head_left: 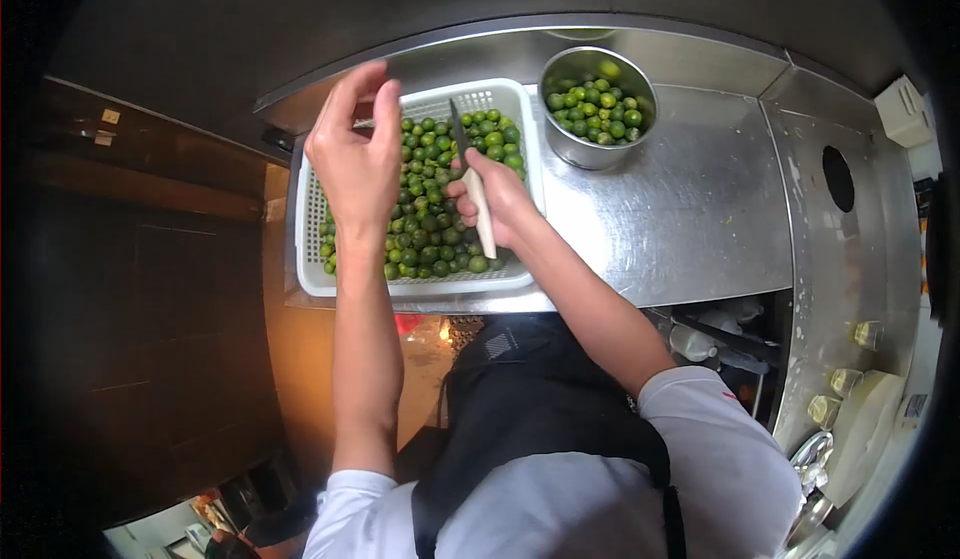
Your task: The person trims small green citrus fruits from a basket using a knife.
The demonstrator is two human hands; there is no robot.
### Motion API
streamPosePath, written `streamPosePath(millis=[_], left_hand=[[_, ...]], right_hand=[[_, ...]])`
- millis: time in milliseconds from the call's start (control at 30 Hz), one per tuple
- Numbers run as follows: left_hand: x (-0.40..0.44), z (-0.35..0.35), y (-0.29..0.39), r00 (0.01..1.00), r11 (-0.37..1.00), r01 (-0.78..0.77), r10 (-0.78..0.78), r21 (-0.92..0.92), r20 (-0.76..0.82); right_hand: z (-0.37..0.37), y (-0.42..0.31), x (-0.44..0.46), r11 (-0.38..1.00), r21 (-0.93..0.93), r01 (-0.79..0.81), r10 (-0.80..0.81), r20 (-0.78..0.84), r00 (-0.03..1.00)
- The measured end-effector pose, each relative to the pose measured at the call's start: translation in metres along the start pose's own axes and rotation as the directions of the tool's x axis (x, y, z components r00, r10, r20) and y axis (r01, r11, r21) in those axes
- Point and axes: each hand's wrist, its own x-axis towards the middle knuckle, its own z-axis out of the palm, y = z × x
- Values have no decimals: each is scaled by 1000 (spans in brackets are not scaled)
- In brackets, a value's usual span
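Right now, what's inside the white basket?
Many small green citrus fruits fill much of the white basket. The left hand, right hand and knife hide some from view; the basket's bottom beneath the pile is covered.

Between our left hand (355, 159) and right hand (497, 194), the knife blade (460, 133) partly bars the gap above the basket (430, 287) of green citrus fruits (425, 225). Farther out, to the right of our right hand, stands a steel pot (587, 152); nearer us on that side, open counter (690, 214) leaves room to pass.
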Motion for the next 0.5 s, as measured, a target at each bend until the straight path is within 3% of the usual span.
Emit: streamPosePath(millis=[67, 133, 200, 267, 300, 400, 433, 467, 500], left_hand=[[-7, -12, -47, 996, 996, 83, -83, 28, 13], [-12, -9, -89, 969, 966, 144, -181, 213, 167], [-26, 10, -135, 904, 901, -165, -25, 402, 427], [-37, 29, -161, 778, 902, -292, 33, 316, 627], [-42, 33, -158, 756, 882, -264, -62, 390, 651], [-46, 32, -154, 803, 892, -175, -116, 416, 584], [-48, 29, -154, 840, 935, -80, -124, 346, 529], [-53, 25, -154, 838, 970, 200, -243, 139, 489], [-57, 19, -145, 800, 888, 453, -363, -84, 478]], right_hand=[[-2, -1, -2, 999, 44, 31, -32, 28, 999], [-2, 0, -1, 995, 78, 59, -60, 7, 998], [-2, 0, -1, 990, 91, 105, -105, -6, 994], [-2, 0, -1, 989, 80, 121, -121, -10, 993], [-2, 0, -1, 989, 68, 135, -135, -12, 991], [-5, 0, 0, 980, 3, 198, -197, -7, 980], [-5, 0, 0, 975, -21, 220, -220, -3, 976], [-5, 1, 0, 955, -124, 269, -271, -3, 963], [-4, 1, 0, 924, -222, 313, -320, 2, 947]])
